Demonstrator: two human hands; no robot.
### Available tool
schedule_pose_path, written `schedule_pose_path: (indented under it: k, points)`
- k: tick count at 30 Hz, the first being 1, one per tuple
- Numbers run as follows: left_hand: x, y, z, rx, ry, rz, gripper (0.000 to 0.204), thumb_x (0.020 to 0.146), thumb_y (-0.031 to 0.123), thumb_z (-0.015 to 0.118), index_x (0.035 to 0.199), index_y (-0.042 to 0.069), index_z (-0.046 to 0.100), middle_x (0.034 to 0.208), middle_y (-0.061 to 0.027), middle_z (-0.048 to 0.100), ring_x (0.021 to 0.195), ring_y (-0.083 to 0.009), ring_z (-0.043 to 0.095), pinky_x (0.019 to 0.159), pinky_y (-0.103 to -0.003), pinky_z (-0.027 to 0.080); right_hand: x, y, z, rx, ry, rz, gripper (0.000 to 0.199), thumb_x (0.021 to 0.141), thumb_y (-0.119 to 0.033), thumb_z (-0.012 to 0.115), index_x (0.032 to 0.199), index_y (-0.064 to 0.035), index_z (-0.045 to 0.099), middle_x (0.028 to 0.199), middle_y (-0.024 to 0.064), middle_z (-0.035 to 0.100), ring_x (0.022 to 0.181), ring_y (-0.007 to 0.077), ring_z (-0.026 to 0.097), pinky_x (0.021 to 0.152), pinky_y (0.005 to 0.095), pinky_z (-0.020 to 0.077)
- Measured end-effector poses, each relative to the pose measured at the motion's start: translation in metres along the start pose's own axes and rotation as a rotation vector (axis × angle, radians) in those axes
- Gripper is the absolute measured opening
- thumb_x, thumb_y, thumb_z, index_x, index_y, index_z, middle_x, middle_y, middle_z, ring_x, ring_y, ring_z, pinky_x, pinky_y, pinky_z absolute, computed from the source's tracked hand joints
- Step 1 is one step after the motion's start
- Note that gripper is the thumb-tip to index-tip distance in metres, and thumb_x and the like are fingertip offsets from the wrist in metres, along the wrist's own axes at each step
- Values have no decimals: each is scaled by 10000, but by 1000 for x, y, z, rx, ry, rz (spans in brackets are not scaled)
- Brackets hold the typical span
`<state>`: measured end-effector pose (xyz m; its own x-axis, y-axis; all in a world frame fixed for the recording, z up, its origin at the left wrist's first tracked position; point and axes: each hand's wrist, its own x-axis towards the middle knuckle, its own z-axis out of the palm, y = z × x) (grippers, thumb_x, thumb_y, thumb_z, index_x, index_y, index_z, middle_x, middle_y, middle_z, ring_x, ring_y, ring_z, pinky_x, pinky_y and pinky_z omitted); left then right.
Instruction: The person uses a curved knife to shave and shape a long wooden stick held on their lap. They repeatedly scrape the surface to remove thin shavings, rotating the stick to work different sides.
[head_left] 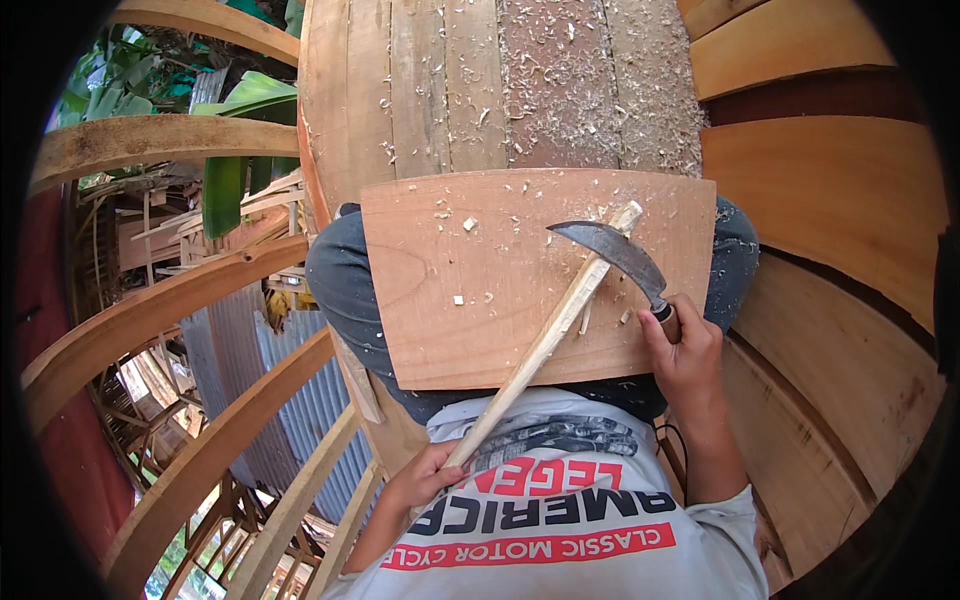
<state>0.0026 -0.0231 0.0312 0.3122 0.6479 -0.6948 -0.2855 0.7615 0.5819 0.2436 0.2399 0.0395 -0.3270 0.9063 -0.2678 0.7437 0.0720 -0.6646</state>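
Observation:
My left hand is closed round the lower end of a long pale wooden stick, close to my shirt. The stick slants up and to the right, and its far end lies over a flat wooden board on my lap. In my right hand is the dark handle of a curved knife, like a small sickle. Its blade crosses over the stick near the far end. Small wood chips and thin shavings lie on the board around the stick.
Ahead, a plank floor is strewn with wood shavings, thickest at the right. A wooden slat railing runs along my left, with corrugated metal sheets and green leaves beyond. Wide wooden boards form a wall on my right.

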Motion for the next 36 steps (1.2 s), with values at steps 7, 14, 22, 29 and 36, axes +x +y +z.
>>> schedule_pose_path:
  k: [7, 14, 22, 29, 36]
  points:
    - [-3, -3, 0, -52, -25, -26, 429, 888, 421, 528, 950, -3, 522, 752, 24, 474, 714, -67, 421, 627, -208, 363, 20, 15, -10, -74, 462, -129, 255, 846, -197, 678, 785, -4, 523, 552, 100, 479, 453, 176, 463, 442, 281, 358]
    - [1, 1, -1, 39, -17, -52, 356, 888, 360, 518, 934, 7, 529, 719, 16, 480, 679, -73, 434, 607, -220, 367, 1, -21, -42, 177, -198, 98, 232, 846, -149, 650, 759, 21, 520, 522, 32, 397, 516, 42, 342, 445, 250, 281]
    - [-3, 1, -1, 59, -3, -30, 421, 888, 361, 515, 1053, -25, 541, 690, 20, 472, 662, -77, 434, 602, -224, 370, 13, -13, -21, 118, -132, 147, 229, 803, -173, 701, 773, 30, 598, 515, 89, 450, 485, 75, 404, 446, 267, 350]
    - [6, 6, 6, 116, 49, 139, 432, 890, 355, 515, 1087, -30, 533, 720, 8, 487, 677, -81, 437, 624, -228, 380, 14, 13, -1, -193, 178, -160, 301, 814, -223, 705, 741, 6, 524, 542, 106, 466, 465, 170, 430, 459, 282, 367]
    - [-2, -6, -6, 84, -19, 6, 376, 892, 320, 517, 1041, -24, 539, 723, -2, 495, 673, -87, 448, 616, -243, 396, 27, 12, -58, 96, 299, 26, 310, 854, -222, 668, 724, -4, 490, 516, 73, 404, 490, 89, 356, 453, 257, 294]
